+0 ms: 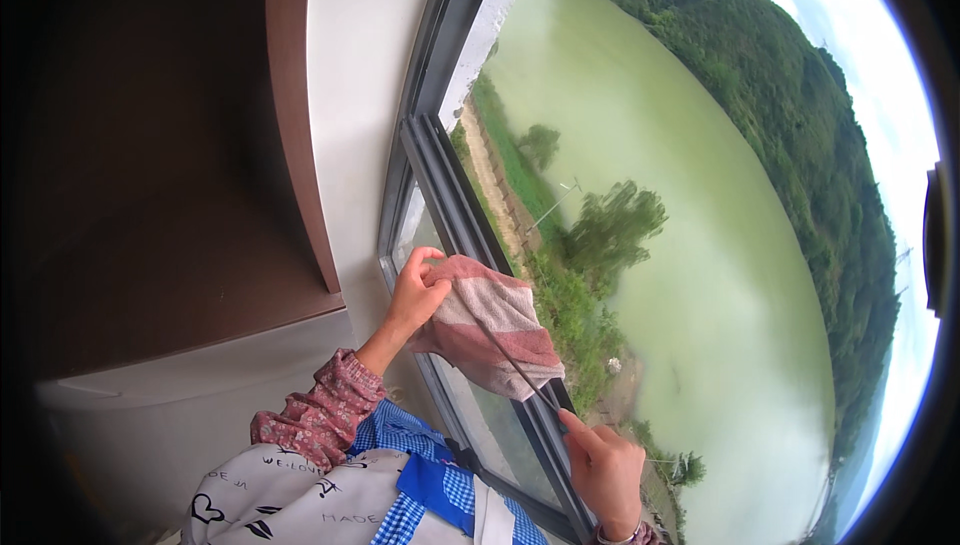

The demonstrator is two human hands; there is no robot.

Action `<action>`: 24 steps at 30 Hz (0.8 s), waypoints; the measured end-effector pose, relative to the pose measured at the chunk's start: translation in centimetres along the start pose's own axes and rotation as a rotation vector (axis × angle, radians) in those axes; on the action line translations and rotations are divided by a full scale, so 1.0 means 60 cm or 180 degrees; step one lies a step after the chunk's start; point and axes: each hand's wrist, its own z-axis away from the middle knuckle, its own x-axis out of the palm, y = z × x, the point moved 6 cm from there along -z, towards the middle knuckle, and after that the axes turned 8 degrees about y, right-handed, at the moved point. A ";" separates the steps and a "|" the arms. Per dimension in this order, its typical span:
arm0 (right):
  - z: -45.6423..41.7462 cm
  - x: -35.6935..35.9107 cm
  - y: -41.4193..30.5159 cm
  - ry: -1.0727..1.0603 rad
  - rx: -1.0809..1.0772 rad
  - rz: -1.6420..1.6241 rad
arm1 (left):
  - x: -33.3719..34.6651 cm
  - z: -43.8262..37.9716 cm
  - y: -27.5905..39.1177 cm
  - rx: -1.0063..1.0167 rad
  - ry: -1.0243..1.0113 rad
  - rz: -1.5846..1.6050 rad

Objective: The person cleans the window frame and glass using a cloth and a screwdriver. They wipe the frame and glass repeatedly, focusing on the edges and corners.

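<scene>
A pink-and-white striped cloth [491, 297] lies draped over the dark metal window rail [540, 417]. My left hand [421, 291] pinches the cloth's upper left corner between thumb and fingers. In my right hand [606, 462] is the end of a thin dark rod [504, 350], its forefinger stretched along it. The rod runs across the top of the cloth, and its far end rests on the fabric near the white stripe. What lies under the cloth is hidden.
Outside the open window are trees [615, 222] and green water [720, 260], far below. A glass pane [495, 425] fills the lower part of the frame. To the left stand a white wall [360, 57] and a brown wooden cabinet edge [292, 132]. A patterned apron [300, 500] covers my front.
</scene>
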 end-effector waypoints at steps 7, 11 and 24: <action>-0.020 -0.058 -0.028 0.0137 0.0138 -0.0115 | 0.003 -0.001 0.006 -0.0278 0.0095 0.0457; -0.035 -0.006 -0.032 -0.0171 -0.0142 0.0048 | -0.007 -0.007 -0.003 -0.0046 0.0341 0.0301; -0.038 0.069 -0.102 -0.0558 -0.0589 0.1311 | 0.026 0.052 -0.014 -0.0269 0.0397 0.0755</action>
